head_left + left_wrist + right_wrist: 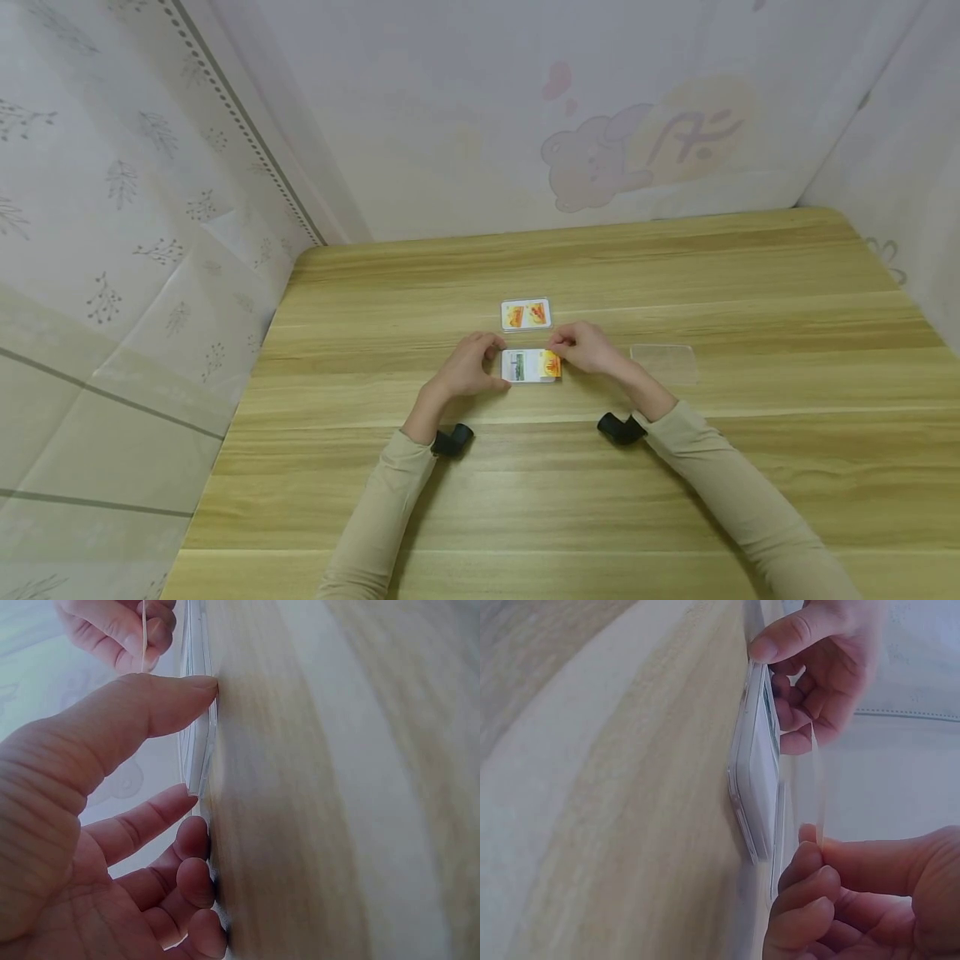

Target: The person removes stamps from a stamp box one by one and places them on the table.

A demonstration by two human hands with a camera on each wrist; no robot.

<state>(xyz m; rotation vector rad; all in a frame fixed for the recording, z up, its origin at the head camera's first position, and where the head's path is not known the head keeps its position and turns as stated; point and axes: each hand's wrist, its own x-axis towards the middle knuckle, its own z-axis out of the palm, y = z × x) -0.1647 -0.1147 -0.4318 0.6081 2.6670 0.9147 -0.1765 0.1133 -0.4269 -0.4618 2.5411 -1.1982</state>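
Note:
A flat clear plastic case (pixel 533 354) with white cards in it lies on the table, a small landscape picture (pixel 518 367) showing at its left. My left hand (pixel 470 367) holds the case's left end between thumb and forefinger; the other fingers curl loosely in the left wrist view. My right hand (pixel 587 347) pinches the edge of a thin card (pixel 551 363) with a yellow and orange print, overlapping the case's right end. The right wrist view shows this card (pixel 819 787) edge-on, raised beside the case (pixel 744 765).
Just beyond lies a second clear case (pixel 526 314) with two orange pictures. A transparent lid-like piece (pixel 664 364) rests on the wooden table (pixel 525 508), right of my right hand. Black wrist devices (pixel 453 440) sit by both sleeves. Printed walls stand behind and at the left.

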